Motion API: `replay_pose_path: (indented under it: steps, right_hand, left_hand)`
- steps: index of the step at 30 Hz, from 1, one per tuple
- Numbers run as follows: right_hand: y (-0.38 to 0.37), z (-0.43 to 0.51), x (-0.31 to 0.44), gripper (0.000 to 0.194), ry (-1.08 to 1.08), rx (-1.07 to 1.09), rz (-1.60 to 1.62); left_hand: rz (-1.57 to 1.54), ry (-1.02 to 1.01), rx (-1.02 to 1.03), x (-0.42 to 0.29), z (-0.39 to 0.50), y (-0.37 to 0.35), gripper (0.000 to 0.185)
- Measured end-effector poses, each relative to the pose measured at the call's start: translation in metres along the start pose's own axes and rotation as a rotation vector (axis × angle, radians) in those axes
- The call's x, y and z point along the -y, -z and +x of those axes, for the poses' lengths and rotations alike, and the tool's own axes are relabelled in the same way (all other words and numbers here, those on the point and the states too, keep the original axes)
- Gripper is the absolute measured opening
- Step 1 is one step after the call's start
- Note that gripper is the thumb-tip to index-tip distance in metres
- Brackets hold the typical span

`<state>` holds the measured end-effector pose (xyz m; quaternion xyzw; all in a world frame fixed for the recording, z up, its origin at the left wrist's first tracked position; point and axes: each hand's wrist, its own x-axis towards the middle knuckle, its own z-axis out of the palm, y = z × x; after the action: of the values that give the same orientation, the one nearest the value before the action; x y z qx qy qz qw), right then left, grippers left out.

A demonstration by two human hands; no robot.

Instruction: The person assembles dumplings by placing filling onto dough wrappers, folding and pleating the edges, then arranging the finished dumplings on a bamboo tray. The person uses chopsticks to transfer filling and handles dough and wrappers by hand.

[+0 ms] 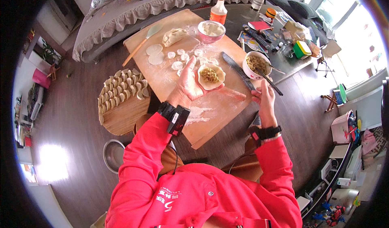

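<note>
My left hand (191, 86) is palm up, holding a round dough wrapper (223, 76) cupped in the palm and fingers. A mound of minced filling (209, 75) sits in its middle. My right hand (265, 98) is beside the bowl of filling (248, 72) at the board's right edge. Its fingertips are at the dark chopsticks (275, 88), which slant out of the bowl; whether they grip them is unclear. A metal spoon handle (278, 70) also sticks out of the bowl. Left of the bowl lies a broad-bladed knife (233, 64), its handle end near my right fingers.
The floured wooden board (209, 133) carries dough pieces (184, 57), flat wrappers (156, 58), a dough lump (173, 37), a rolling pin (229, 93) and a flour bowl (211, 39). Shaped dumplings (121, 88) line a round tray (124, 118) at left. A bottle (218, 13) stands behind.
</note>
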<state>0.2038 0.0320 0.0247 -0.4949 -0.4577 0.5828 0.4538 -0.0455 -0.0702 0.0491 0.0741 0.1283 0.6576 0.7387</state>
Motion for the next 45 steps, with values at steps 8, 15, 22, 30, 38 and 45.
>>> replay_pose_path:
  steps: [8, 15, 22, 30, 38, 45]
  right_hand:
    - [-0.061, -0.090, 0.014, 0.037, 1.075, 0.393, -0.780]
    - [-0.100, -0.122, 0.016, 0.043, 1.125, 0.446, -1.034]
    - [-0.107, -0.128, 0.014, 0.049, 1.186, 0.477, -1.116]
    - [-0.100, -0.117, 0.019, 0.024, 1.303, 0.537, -0.882]
    - [-0.104, -0.117, 0.018, 0.019, 1.310, 0.645, -0.828]
    - [-0.102, -0.110, 0.017, 0.016, 1.243, 0.415, -0.730]
  left_hand:
    - [-0.155, 0.036, -0.081, 0.010, -0.038, 0.009, 0.060]
    - [-0.127, -0.043, -0.147, 0.008, -0.060, 0.013, 0.048]
    - [-0.132, -0.036, -0.069, -0.002, -0.065, 0.032, 0.048]
    - [-0.113, 0.011, -0.176, 0.003, -0.069, 0.025, 0.052]
    - [-0.042, 0.016, -0.122, 0.014, -0.073, 0.022, 0.055]
    - [0.052, -0.008, -0.104, 0.023, -0.077, 0.009, 0.050]
